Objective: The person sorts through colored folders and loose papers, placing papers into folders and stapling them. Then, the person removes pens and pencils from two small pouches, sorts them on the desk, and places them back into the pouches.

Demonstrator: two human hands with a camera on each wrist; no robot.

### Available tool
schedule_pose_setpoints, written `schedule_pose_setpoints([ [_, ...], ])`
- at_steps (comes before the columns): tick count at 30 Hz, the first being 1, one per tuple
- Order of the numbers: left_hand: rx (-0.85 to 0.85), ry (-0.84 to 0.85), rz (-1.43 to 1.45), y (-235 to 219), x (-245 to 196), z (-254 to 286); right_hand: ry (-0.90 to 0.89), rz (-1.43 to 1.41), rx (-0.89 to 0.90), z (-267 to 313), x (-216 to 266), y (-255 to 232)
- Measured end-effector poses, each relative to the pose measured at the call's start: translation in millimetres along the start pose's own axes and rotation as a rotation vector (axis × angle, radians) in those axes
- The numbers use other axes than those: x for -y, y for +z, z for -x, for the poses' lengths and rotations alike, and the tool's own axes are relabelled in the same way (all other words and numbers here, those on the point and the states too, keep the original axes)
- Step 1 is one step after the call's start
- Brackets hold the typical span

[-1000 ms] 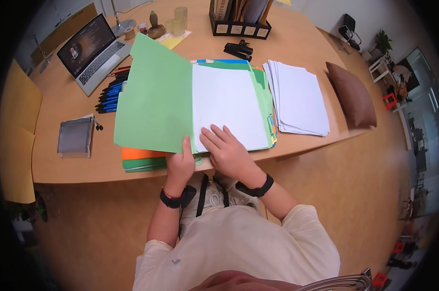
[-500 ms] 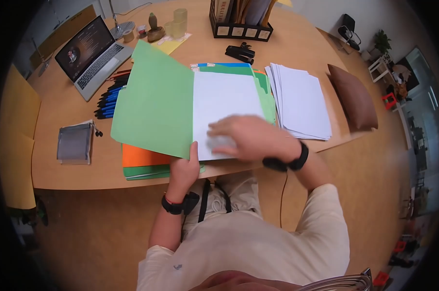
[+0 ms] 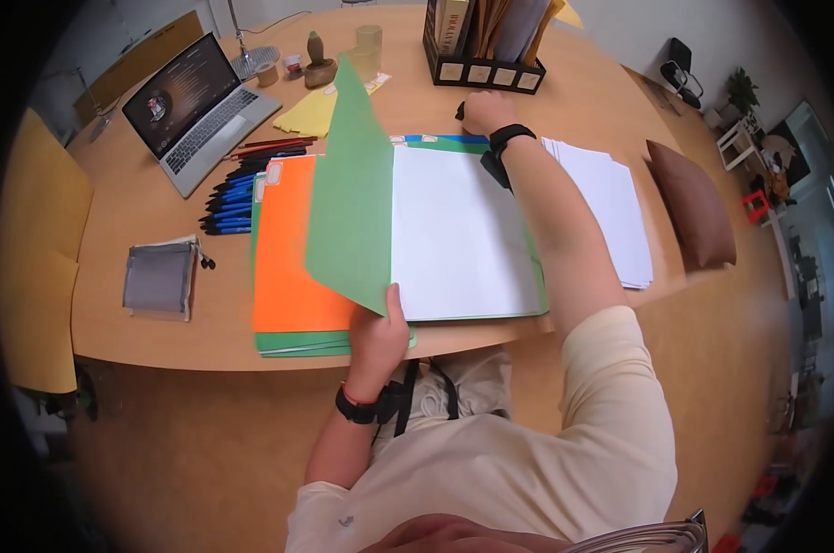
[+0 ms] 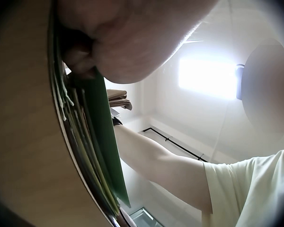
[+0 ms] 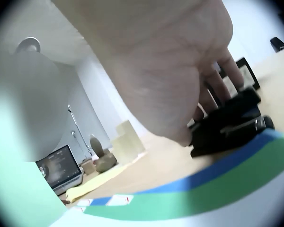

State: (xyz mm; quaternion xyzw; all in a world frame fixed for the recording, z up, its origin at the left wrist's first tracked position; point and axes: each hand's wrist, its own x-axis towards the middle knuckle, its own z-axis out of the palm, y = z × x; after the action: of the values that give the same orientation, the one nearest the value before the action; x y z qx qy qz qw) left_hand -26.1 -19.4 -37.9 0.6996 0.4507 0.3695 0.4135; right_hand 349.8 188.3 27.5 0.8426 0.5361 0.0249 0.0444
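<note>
A light green folder (image 3: 348,203) stands partly open over a stack, with white sheets (image 3: 463,230) on its right side. At its lower edge my left hand (image 3: 378,346) pinches the folder near the fold, thumb on top. In the left wrist view, the left hand (image 4: 132,38) hides most of the grip. My right hand (image 3: 487,112) has hold of a black stapler (image 3: 460,111) beyond the folder, mostly covered in the head view. The right wrist view shows the right hand's (image 5: 170,80) fingers curled round the stapler (image 5: 227,127).
Left of the folder are an orange folder (image 3: 288,249), blue pens (image 3: 233,207), a mesh pouch (image 3: 159,276) and a laptop (image 3: 196,115). A black organizer (image 3: 491,76) stands at the back. White paper (image 3: 610,212) and a brown cushion (image 3: 693,207) lie at right.
My right hand has left the white sheets and moved forward to the stapler. The green cover is raised more steeply, showing more of the orange folder. The left hand keeps its hold.
</note>
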Motion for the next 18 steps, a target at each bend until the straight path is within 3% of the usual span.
schedule_pose_setpoints([
  [5, -0.028, 0.047, 0.012, 0.2, 0.9, 0.4, -0.018, 0.082, 0.000, -12.2, -6.1, 9.9],
  [8, -0.016, 0.059, 0.018, -2.1, 2.3, 0.4, 0.035, -0.131, -0.120, -29.3, -16.1, 18.0],
  [12, -0.093, 0.121, 0.074, 1.0, 8.2, 1.6, -0.069, -0.584, -0.304, -38.8, -11.2, -3.3],
  [18, -0.140, 0.139, 0.123, 0.6, 5.4, 2.2, -0.094, -1.051, -0.306, 0.9, 33.8, -41.2],
])
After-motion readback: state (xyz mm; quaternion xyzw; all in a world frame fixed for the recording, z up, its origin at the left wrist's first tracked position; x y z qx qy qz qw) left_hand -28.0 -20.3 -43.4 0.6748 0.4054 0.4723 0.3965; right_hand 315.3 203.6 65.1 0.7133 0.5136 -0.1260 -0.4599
